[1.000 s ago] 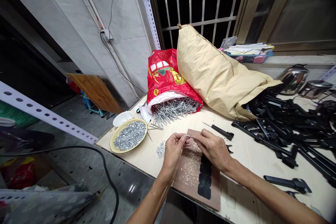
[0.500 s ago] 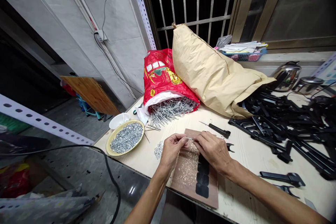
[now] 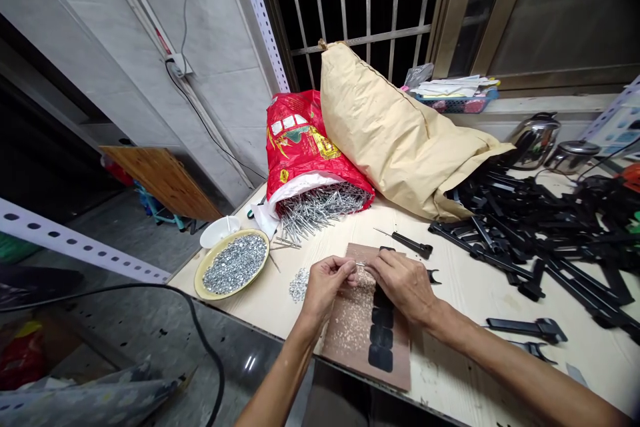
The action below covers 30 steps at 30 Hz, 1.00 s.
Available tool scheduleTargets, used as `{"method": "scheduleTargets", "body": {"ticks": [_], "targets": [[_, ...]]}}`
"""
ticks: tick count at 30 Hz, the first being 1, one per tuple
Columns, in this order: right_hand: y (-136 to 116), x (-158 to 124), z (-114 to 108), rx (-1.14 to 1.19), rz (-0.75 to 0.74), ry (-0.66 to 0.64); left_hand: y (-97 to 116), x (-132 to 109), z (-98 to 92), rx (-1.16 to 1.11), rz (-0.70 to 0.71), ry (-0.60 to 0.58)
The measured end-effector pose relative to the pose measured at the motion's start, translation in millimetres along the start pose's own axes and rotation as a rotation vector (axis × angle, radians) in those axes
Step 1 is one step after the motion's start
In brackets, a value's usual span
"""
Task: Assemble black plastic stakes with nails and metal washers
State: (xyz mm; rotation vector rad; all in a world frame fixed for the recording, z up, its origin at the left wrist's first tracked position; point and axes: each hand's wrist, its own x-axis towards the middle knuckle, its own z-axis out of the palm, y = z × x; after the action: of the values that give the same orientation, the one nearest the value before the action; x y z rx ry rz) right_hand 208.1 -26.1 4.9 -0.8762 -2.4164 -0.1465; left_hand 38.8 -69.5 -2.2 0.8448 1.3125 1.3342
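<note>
- Left hand (image 3: 324, 285) and right hand (image 3: 403, 284) meet fingertip to fingertip, both pinched on a thin metal pin (image 3: 361, 264). Too small to tell more.
- Pin sits just over the far end of a brown board (image 3: 350, 327) on the table (image 3: 470, 287).
- Small silver heap (image 3: 299, 285) just beside left hand, yellow plate (image 3: 220, 295) of similar bits further left.
- Black-handled tool (image 3: 411, 243) near right hand.
- Red bag (image 3: 300, 140) spilling nails behind.

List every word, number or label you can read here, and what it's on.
No text reads clearly.
Red bag: yellow, white and green print, too blurred.
Box at right edge: blue print, too small.
Papers on the sill: unreadable.
Tan sack: no print seen.
Metal piece between left hand and right hand: no marking seen.
</note>
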Motion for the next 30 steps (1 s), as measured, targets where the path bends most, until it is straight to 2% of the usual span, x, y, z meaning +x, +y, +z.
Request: {"method": "scheduleTargets", "body": {"ticks": [12, 20, 23, 28, 30], "targets": [[3.1, -3.1, 5.5, 0.054, -0.003, -0.015, 7.4, -1.8, 0.3, 0.075, -0.014, -0.059], [2.1, -4.1, 5.8, 0.157, 0.042, -0.097, 4.5, -0.8, -2.3, 0.076, -0.054, -0.088], [0.7, -5.9, 8.2, 0.109, 0.018, -0.079, 3.8, -0.1, -2.2, 0.055, -0.062, -0.104], [-2.3, -7.8, 10.0, 0.115, 0.084, -0.091, 0.7, 1.5, -2.7, 0.052, -0.046, -0.107], [-3.0, -7.4, 9.5, 0.109, 0.065, -0.073, -1.3, 1.8, -2.7, 0.044, -0.047, -0.103]]}}
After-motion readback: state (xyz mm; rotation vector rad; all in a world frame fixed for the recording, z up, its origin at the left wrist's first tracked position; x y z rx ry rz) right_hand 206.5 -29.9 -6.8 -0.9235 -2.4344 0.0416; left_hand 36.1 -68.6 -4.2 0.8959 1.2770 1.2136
